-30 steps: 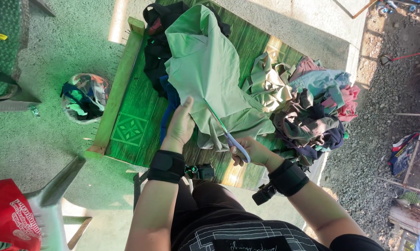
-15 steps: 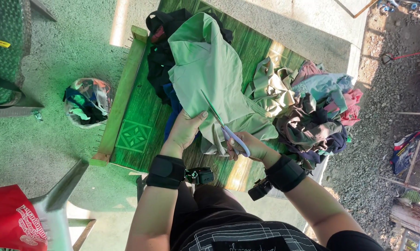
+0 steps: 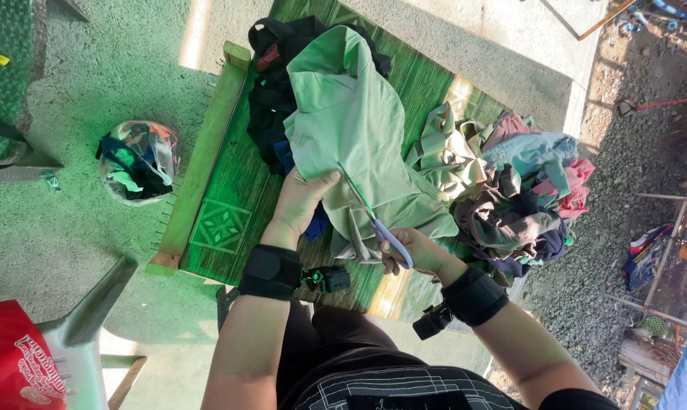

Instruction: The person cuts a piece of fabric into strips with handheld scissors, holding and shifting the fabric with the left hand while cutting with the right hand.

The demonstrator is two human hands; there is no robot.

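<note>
Scissors (image 3: 375, 219) are in the right hand (image 3: 410, 252) — fingers curled through the blue handles, blades pointing toward eleven o'clock into the pale green garment (image 3: 352, 129). The blade tips have crept further up the cloth than a second ago, so the cut looks to be lengthening. Left hand (image 3: 301, 203) has slid up too, thumb and fingers pinching the cloth edge just beside the blades. The garment lies on the green bench (image 3: 220, 199), with the heap of mixed clothes (image 3: 519, 199) at three o'clock.
</note>
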